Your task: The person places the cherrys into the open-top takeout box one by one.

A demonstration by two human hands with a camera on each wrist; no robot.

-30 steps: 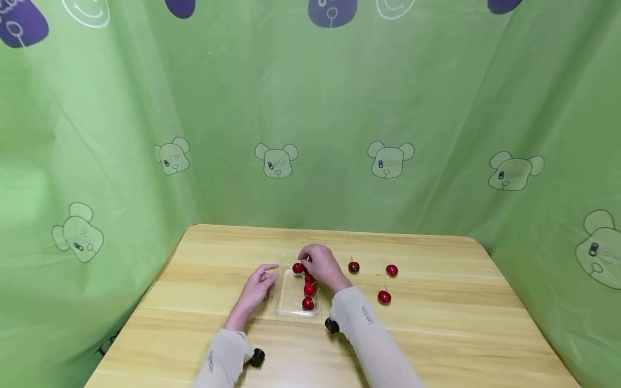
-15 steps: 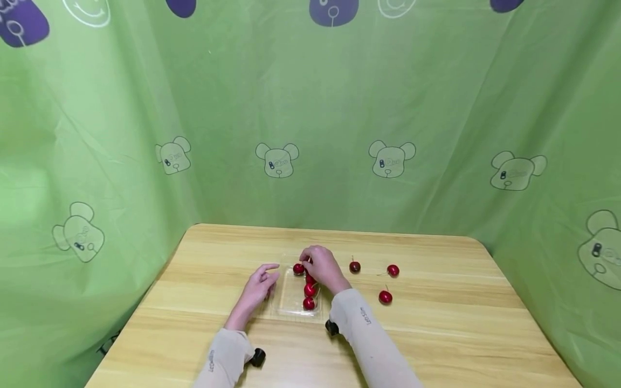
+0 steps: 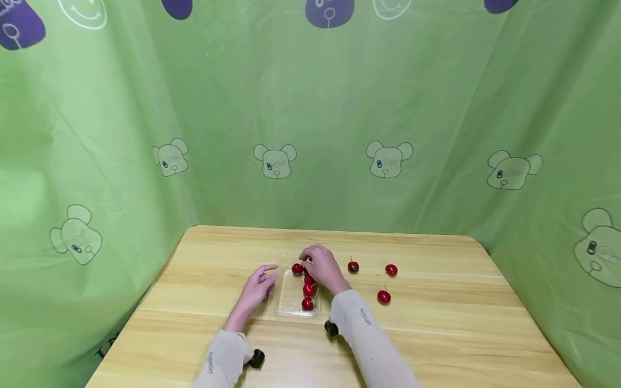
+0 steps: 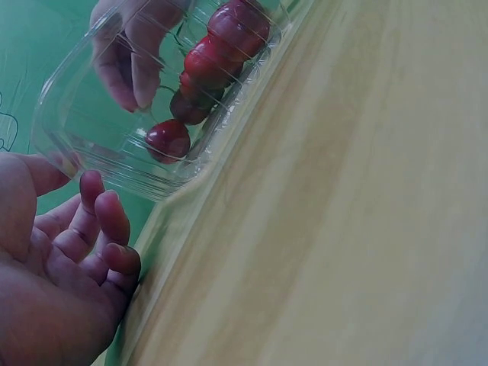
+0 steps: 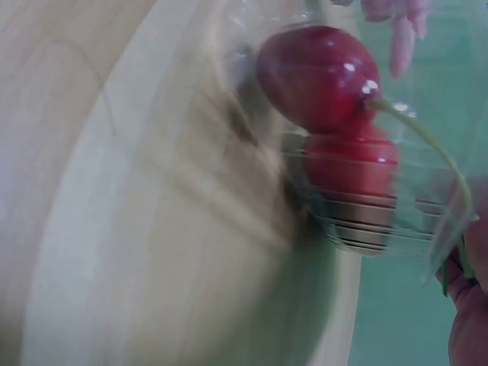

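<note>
Currently, your right hand (image 3: 322,266) nearer: thumb and finger together, seemingly pinching cherry (image 3: 297,269) by stem; cherry just left of it, inside clear container (image 3: 291,296). Your left hand (image 3: 257,286) farther: fingers apart, container just right.

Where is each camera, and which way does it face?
Head: worn on the head, faces forward and down at the table; left hand, right hand, sleeves show.
Left wrist: worn there, faces the container; left hand near, right hand beyond.
Right wrist: worn there, faces cherries; right hand at right, left fingers at top.
Wrist views share container and cherries.
</note>
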